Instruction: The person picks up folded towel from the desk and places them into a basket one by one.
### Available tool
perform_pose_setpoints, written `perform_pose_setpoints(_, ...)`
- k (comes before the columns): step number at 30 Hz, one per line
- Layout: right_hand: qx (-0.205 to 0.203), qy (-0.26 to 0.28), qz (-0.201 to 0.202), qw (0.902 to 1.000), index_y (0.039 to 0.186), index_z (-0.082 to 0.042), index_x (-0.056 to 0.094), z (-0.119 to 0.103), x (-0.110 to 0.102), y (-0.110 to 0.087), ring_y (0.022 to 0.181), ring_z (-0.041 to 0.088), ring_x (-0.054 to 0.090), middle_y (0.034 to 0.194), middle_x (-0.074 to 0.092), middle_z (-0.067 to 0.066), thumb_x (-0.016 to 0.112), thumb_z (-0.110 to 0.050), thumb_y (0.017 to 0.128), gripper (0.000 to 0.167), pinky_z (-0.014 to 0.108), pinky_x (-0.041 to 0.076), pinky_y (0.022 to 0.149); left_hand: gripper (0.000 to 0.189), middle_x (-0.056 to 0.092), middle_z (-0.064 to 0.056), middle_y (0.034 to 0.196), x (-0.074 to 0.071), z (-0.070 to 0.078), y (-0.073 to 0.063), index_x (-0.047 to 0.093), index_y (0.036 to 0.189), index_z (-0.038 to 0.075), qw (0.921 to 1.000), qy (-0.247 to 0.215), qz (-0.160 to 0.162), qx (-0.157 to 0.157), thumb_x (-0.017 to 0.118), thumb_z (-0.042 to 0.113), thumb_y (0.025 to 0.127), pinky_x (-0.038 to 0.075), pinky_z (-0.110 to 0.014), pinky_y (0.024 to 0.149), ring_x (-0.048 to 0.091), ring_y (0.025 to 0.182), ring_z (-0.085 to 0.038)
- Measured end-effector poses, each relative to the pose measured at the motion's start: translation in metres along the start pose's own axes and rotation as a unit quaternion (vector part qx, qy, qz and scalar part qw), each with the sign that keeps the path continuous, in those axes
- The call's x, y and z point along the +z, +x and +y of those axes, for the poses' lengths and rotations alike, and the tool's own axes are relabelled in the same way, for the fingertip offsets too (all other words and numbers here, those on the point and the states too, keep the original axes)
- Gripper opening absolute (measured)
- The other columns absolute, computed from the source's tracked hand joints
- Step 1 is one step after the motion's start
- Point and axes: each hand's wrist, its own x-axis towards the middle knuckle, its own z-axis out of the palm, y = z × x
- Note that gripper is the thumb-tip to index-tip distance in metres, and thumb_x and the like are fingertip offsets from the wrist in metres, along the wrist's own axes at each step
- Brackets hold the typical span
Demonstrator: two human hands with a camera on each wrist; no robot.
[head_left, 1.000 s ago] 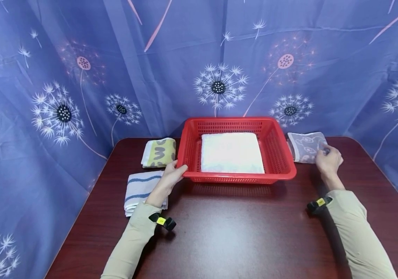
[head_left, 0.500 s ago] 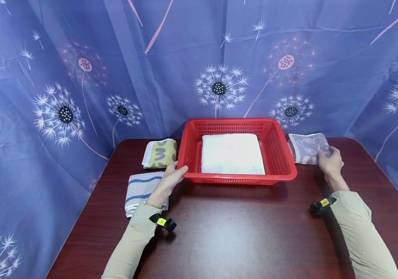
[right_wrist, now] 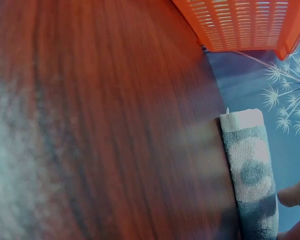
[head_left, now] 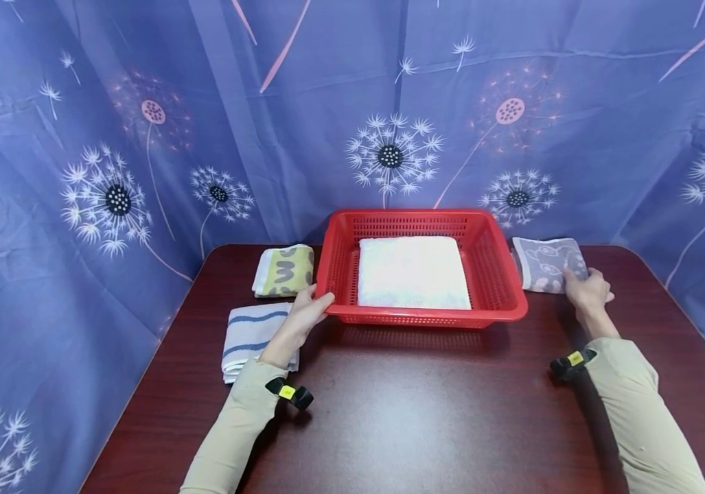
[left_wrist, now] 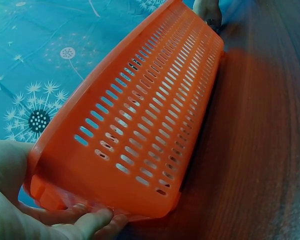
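Note:
My left hand (head_left: pixel 303 315) grips the front left corner of a red plastic basket (head_left: pixel 414 314), thumb over the rim and fingers beneath it in the left wrist view. A folded white towel (head_left: pixel 412 273) lies flat inside the basket. To the basket's right, my right hand (head_left: pixel 588 291) holds the right edge of a folded grey towel (head_left: pixel 544 264) with a pale animal pattern, its thumb on top. The right wrist view shows this grey towel (right_wrist: pixel 251 170) edge-on near the table's back edge, with only fingertips of the hand visible.
Left of the basket lie a folded yellow-and-grey towel (head_left: pixel 285 271) and, nearer me, a white towel with blue stripes (head_left: pixel 253 336), partly behind my left forearm. A blue dandelion-print curtain (head_left: pixel 303 137) hangs behind and beside the dark wooden table (head_left: pixel 401 412).
My right hand has shifted slightly right and nearer me along the grey towel's edge, its fingers curling more. The left hand stays on the basket.

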Motion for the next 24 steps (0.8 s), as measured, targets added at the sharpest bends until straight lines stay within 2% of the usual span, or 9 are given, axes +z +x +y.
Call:
perform_pose_setpoints(5, -0.001, -0.016, 0.004, 0.9999, 0.146, 0.012, 0.021, 0.0028, 0.0017, 0.0016, 0.137, 0.053, 0.019, 0.146, 0.028, 0.039, 0.04, -0.029, 0.097, 0.067, 0.057, 0.01, 0.111, 0.046, 0.052, -0.026, 0.132, 0.0009, 0.0024, -0.0025, 0.045, 0.136, -0.006, 1.0, -0.005, -0.002, 0.001, 0.046, 0.006, 0.091, 0.047, -0.028, 0.092, 0.057, 0.106, -0.019)
perform_pose_setpoints(10, -0.008, -0.006, 0.009, 0.9999, 0.145, 0.014, 0.023, 0.0004, 0.002, 0.0001, 0.138, 0.051, 0.018, 0.144, 0.03, 0.039, 0.043, -0.022, 0.094, 0.065, 0.056, 0.008, 0.113, 0.045, 0.053, -0.025, 0.131, -0.0002, -0.0007, 0.0009, 0.047, 0.135, -0.004, 1.0, -0.001, 0.003, 0.005, 0.046, 0.006, 0.091, 0.047, -0.027, 0.09, 0.057, 0.108, -0.022)
perform_pose_setpoints(13, -0.013, -0.007, 0.016, 0.9998, 0.142, 0.016, 0.028, -0.0012, 0.0011, -0.002, 0.136, 0.05, 0.022, 0.142, 0.034, 0.039, 0.046, -0.019, 0.092, 0.064, 0.056, 0.007, 0.113, 0.046, 0.052, -0.024, 0.133, -0.0001, 0.0001, 0.0003, 0.046, 0.136, -0.004, 1.0, -0.001, 0.001, 0.002, 0.046, 0.006, 0.091, 0.045, -0.033, 0.096, 0.055, 0.111, -0.024)
perform_pose_setpoints(17, -0.015, -0.012, 0.019, 0.9996, 0.139, 0.017, 0.034, -0.0016, 0.0007, -0.0032, 0.133, 0.051, 0.025, 0.139, 0.038, 0.039, 0.049, -0.017, 0.089, 0.063, 0.057, 0.011, 0.112, 0.046, 0.051, -0.025, 0.134, 0.0, -0.0005, -0.0005, 0.045, 0.137, -0.004, 1.0, -0.004, 0.0, -0.002, 0.045, 0.006, 0.092, 0.043, -0.038, 0.101, 0.054, 0.114, -0.026)
perform_pose_setpoints(24, -0.013, 0.003, 0.017, 0.9998, 0.145, 0.011, 0.028, -0.0015, 0.0003, -0.003, 0.133, 0.048, 0.026, 0.143, 0.037, 0.035, 0.05, -0.013, 0.086, 0.067, 0.053, 0.019, 0.113, 0.046, 0.051, -0.025, 0.134, 0.0001, -0.0005, -0.0015, 0.044, 0.137, -0.005, 1.0, -0.008, 0.0, 0.0, 0.045, 0.006, 0.093, 0.044, -0.037, 0.1, 0.054, 0.116, -0.028)
